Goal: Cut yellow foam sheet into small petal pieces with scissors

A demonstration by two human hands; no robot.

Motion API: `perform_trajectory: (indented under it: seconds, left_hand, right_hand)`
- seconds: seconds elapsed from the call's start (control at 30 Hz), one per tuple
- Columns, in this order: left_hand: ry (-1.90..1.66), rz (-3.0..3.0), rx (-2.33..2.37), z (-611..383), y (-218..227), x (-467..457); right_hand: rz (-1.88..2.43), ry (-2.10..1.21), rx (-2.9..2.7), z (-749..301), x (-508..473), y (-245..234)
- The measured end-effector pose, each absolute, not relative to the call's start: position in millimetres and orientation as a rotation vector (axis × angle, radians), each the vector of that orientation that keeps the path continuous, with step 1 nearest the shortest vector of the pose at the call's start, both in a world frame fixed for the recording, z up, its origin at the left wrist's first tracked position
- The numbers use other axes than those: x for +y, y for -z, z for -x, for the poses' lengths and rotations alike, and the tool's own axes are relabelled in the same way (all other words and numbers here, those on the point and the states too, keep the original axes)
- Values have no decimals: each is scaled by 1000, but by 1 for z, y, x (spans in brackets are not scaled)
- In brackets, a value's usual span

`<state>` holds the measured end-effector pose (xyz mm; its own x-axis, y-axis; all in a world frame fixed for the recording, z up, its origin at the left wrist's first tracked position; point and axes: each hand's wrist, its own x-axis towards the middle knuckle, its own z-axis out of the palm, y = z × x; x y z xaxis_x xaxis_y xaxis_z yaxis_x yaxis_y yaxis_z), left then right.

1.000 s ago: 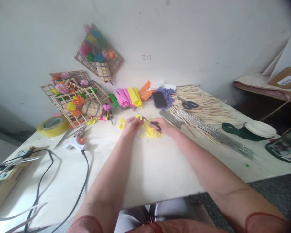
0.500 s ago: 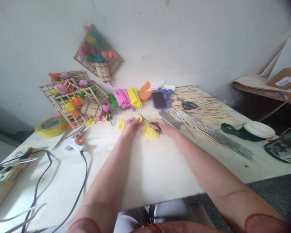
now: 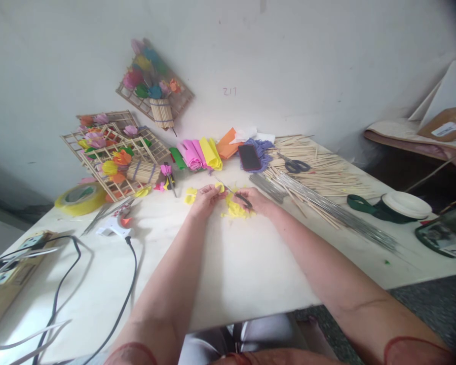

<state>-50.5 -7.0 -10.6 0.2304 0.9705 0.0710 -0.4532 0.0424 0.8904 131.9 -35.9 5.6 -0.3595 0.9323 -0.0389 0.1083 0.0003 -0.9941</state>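
Note:
In the middle of the white table, my left hand (image 3: 206,201) pinches a small piece of yellow crepe paper (image 3: 220,187). My right hand (image 3: 256,201) is closed around the dark handles of a pair of scissors (image 3: 243,199), whose blades point left toward that piece. Beneath and between the hands lies a heap of yellow paper scraps (image 3: 236,209). Several cut yellow pieces (image 3: 190,195) rest just left of my left hand. How far the blades are parted is too small to make out.
Behind the hands lie rolled crepe paper (image 3: 212,153), a phone (image 3: 250,157) and a second pair of scissors (image 3: 294,164). Wooden sticks (image 3: 327,167) and metal wires (image 3: 330,208) spread rightward. A glue gun (image 3: 116,224), tape roll (image 3: 79,198), power strip (image 3: 19,268) and flower frames (image 3: 110,152) occupy the left.
Both hands stay nearly in place. The scissors have shifted very slightly against the yellow piece, which my left hand still pinches.

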Motion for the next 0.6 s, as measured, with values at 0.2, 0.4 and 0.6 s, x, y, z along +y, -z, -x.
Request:
perform_trajectory:
  seconds: [0.2,0.4,0.6]
  left_hand:
    - [-1224,-988,689,50,10,-7]
    - [-1224,-990,675,50,11,-6]
    - [-1225,-988,682,50,12,-5]
  right_hand:
    - [1105,-1446,-1549,-132,-36,-5]
    - [1115,-1440,-1558,-132,-34,-3]
    - [1110,-1438,-1548,-132,-35,-4]
